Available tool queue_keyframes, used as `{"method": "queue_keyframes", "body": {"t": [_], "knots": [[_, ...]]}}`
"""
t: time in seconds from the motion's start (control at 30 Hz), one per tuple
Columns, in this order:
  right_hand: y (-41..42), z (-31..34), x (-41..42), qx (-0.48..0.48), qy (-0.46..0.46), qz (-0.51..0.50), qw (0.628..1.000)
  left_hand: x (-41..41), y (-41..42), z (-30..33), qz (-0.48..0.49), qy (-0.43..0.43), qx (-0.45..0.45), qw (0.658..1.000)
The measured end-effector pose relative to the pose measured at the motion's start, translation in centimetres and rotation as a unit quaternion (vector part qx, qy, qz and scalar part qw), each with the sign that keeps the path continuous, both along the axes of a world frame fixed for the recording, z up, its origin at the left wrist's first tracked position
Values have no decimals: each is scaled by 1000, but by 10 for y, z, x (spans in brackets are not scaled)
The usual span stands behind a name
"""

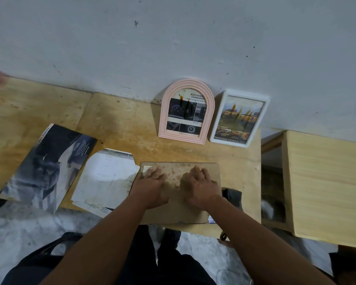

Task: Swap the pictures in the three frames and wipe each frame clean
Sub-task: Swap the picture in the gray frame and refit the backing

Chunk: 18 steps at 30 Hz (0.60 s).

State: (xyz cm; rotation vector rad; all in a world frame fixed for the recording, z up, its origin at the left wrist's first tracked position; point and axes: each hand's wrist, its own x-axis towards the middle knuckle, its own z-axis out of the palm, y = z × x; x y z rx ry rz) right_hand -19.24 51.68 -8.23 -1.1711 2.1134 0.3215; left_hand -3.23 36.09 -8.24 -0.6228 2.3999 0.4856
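Observation:
A third frame lies face down on the wooden table, showing its stained brown backing board. My left hand and my right hand both rest flat on that board with fingers straight. A pink arched frame with a car-dashboard picture leans on the wall. Beside it on the right leans a white rectangular frame with a yellow landscape picture; both glass fronts carry smudges. A dark cloth lies at the right edge of the board.
A dark glossy brochure lies at the left of the table, and cut white paper sheets sit next to the board. A light wooden box stands to the right. My legs and a grey floor show below the table edge.

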Motion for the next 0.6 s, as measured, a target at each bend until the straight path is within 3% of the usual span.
{"method": "queue_keyframes", "body": {"t": [0.17, 0.33, 0.6], "knots": [[-13, 12, -1, -11, 36, 37, 999, -2, -1, -2, 2, -13, -2, 1000], [-17, 1, 11, -10, -21, 75, 997, -3, -1, 0, 13, -14, 2, 1000], [-21, 4, 5, 13, -29, 77, 997, -16, 0, 8, 15, 20, -48, 999]]}}
